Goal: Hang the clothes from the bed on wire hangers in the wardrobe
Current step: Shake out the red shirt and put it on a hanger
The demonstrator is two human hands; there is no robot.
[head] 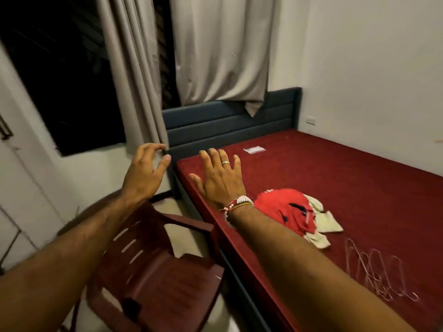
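A crumpled red garment [284, 209] lies on the dark red mattress [347, 178], with a pale cream garment [322, 222] partly under it. Several wire hangers [381, 271] lie in a loose pile nearer me on the mattress. My right hand [219, 178] is stretched out flat with fingers spread above the mattress's left edge, to the left of the clothes and apart from them; it wears a ring and bead bracelets. My left hand [146, 171] is raised beside the curtain edge, its fingers curled and apart, holding nothing. The wardrobe's inside is out of view.
A dark red plastic chair [153, 267] stands against the bed's left side under my arms. Grey curtains [215, 49] hang over a dark window [60, 75]. A blue padded headboard [227, 121] backs the bed. A small white card [254, 149] lies near the headboard.
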